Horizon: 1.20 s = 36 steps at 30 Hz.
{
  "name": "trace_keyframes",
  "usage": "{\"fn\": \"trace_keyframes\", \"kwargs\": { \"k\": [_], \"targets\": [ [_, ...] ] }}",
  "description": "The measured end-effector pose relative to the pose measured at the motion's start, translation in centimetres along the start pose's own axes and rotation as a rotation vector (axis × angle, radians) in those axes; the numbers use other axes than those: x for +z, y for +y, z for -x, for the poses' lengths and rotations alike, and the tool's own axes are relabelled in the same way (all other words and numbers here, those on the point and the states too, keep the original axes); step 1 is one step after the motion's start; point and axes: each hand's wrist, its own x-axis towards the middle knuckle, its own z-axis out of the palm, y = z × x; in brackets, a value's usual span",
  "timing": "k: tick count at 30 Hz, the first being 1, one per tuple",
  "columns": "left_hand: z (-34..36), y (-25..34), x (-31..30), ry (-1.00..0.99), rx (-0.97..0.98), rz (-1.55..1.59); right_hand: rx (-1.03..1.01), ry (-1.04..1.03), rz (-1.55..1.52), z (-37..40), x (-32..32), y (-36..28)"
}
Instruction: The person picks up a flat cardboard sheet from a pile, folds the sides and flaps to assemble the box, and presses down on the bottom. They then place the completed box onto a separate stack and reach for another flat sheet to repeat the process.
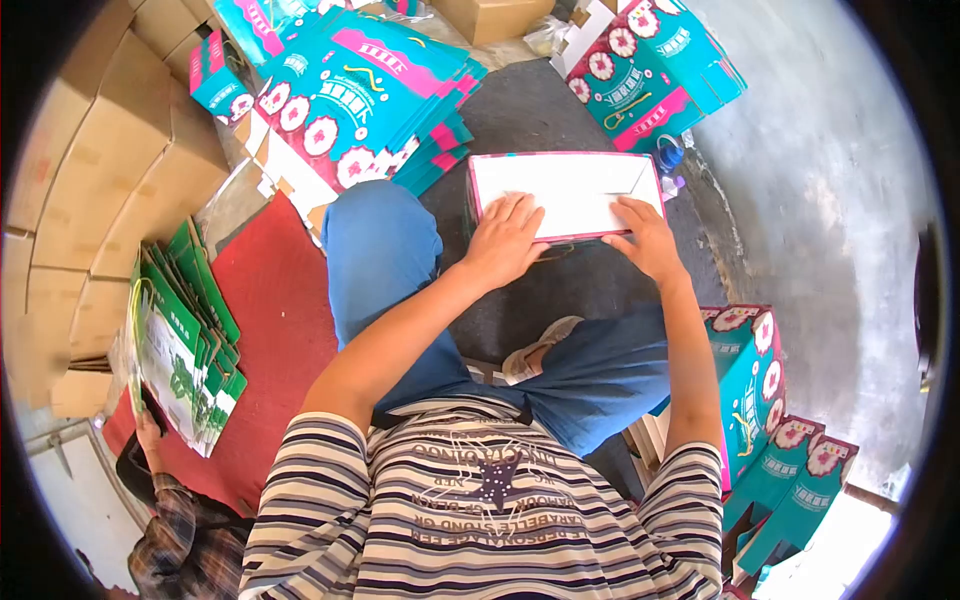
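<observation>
A carton (585,185) with a white inside and a thin pink rim sits in front of my crossed legs, its open side facing up. My left hand (507,237) lies over its near left edge, fingers reaching onto the white inside. Across the near right corner, my right hand (645,236) holds the carton, thumb apart from the fingers. Both hands touch the carton; the undersides of the fingers are hidden.
Flattened teal and pink cartons (350,95) are piled ahead on the left. Standing teal cartons (650,80) are at front right, others (750,390) beside my right arm. Brown boxes (100,150) line the left. Another person's hand (148,432) touches green bags (185,340). A blue bottle (668,154) stands nearby.
</observation>
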Motion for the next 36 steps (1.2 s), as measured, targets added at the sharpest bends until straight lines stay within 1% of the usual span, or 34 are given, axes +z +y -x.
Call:
{"fn": "trace_keyframes", "kwargs": {
  "k": [1, 2, 4, 5, 6, 7, 8, 9, 10, 11, 12, 13, 14, 15, 16, 17, 18, 19, 20, 21, 22, 23, 24, 25, 26, 27, 28, 29, 31, 32, 33, 34, 35, 36],
  "targets": [
    [-0.1, 0.0, -0.5, 0.007, -0.01, -0.008, 0.055, 0.041, -0.046, -0.2, -0.5, -0.5],
    [-0.3, -0.1, -1.0, 0.173, -0.097, 0.05, 0.04, 0.043, -0.049, -0.4, -0.2, 0.0],
    [-0.6, -1.7, -0.7, 0.455, -0.284, 0.075, 0.314, 0.332, -0.086, -0.1, 0.6, 2.4],
    [-0.9, -2.8, -0.7, 0.464, -0.301, 0.061, 0.347, 0.409, -0.144, -0.2, 0.5, 3.1],
    [-1.1, -3.7, -1.0, 0.393, -0.531, 0.348, 0.358, 0.477, -0.2, 0.2, 2.0, 5.6],
    [-1.1, -4.7, -1.2, 0.322, -0.755, 0.638, 0.515, 0.463, -0.341, 0.4, 2.8, 6.8],
    [-1.2, -5.8, 0.1, 0.374, -0.839, 0.762, 0.555, 0.38, -0.568, 0.4, 2.8, 7.8],
    [-1.0, -6.5, 1.1, 0.38, -0.869, 0.792, 0.657, 0.383, -0.802, 0.1, 4.2, 9.4],
    [-0.8, -6.8, 1.4, 0.39, -0.866, 0.744, 0.621, 0.341, -0.833, -0.2, 4.9, 10.6],
    [-0.7, -7.9, 2.7, 0.344, -0.896, 0.704, 0.651, 0.313, -0.905, -0.1, 6.7, 13.5],
    [-0.8, -7.4, 0.0, 0.151, -0.929, 0.63, 0.775, 0.187, -0.872, -0.2, 5.3, 12.6],
    [-0.8, -8.4, 0.9, 0.066, -1.074, 0.627, 0.831, 0.19, -1.044, -0.8, 4.0, 10.7],
    [-0.5, -8.3, 0.0, 0.005, -1.121, 0.626, 0.927, 0.264, -1.042, -0.1, 4.7, 12.8],
    [-0.2, -8.7, 0.1, -0.034, -1.184, 0.615, 1.008, 0.219, -0.988, -0.2, 3.1, 11.1],
    [0.1, -9.0, 0.0, -0.07, -1.219, 0.625, 1.046, 0.087, -1.05, 0.7, 3.0, 13.3],
    [0.5, -9.2, 0.0, -0.109, -1.252, 0.639, 1.115, 0.055, -1.08, 1.0, 2.7, 12.7],
    [1.0, -9.5, 0.0, -0.209, -1.244, 0.764, 1.069, -0.044, -1.225, 1.7, 3.2, 13.6],
    [1.8, -9.6, 0.0, -0.31, -1.227, 0.889, 1.144, -0.038, -1.302, 2.3, 4.0, 13.5],
    [2.6, -8.9, -0.7, -0.338, -1.257, 1.228, 1.077, -0.124, -1.25, 3.3, 5.2, 14.7],
    [3.2, -8.4, -1.1, -0.42, -1.229, 1.259, 1.009, -0.203, -1.195, 3.8, 6.0, 15.6],
    [3.4, -8.8, -0.6, -0.491, -1.237, 1.223, 1.001, -0.209, -1.193, 3.6, 5.8, 15.2],
    [3.5, -9.0, -0.1, -0.566, -1.243, 1.187, 1.076, -0.277, -1.201, 3.6, 5.3, 14.9],
    [3.7, -8.9, -0.2, -0.56, -1.245, 1.191, 1.153, -0.346, -1.205, 3.8, 5.0, 14.7],
    [3.8, -8.8, -0.3, -0.58, -1.168, 1.232, 1.148, -0.35, -1.201, 3.9, 4.7, 14.5],
    [4.0, -8.7, -0.4, -0.597, -1.091, 1.271, 1.002, -0.296, -1.31, 4.0, 4.5, 14.3],
    [3.6, -8.5, -0.2, -0.582, -1.123, 1.255, 0.851, -0.242, -1.415, 3.8, 4.4, 13.9],
    [3.7, -8.5, 0.7, -0.472, -1.088, 1.312, 0.727, -0.214, -1.432, 3.3, 3.4, 12.5],
    [3.9, -8.7, 1.6, -0.363, -1.051, 1.365, 0.722, -0.221, -1.431, 3.0, 2.3, 11.1],
    [3.1, -9.0, 0.8, -0.357, -1.04, 1.297, 0.815, -0.018, -1.552, 2.7, 0.1, 9.2],
    [2.8, -9.0, 0.9, -0.252, -0.888, 1.144, 0.685, -0.023, -1.639, 2.7, -0.8, 8.5],
    [2.5, -9.0, 1.0, -0.153, -0.733, 0.986, 0.673, 0.032, -1.62, 2.9, -0.4, 10.2],
    [2.6, -8.4, 0.0, -0.041, -0.66, 1.075, 0.716, 0.098, -1.556, 3.2, 0.2, 12.2],
    [2.4, -7.9, -0.3, -0.043, -0.658, 1.075, 0.759, 0.164, -1.49, 3.4, 0.5, 13.3],
    [2.3, -7.5, -0.5, 0.209, -0.582, 1.12, 0.761, 0.165, -1.489, 2.8, 0.2, 12.0]
  ]
}}
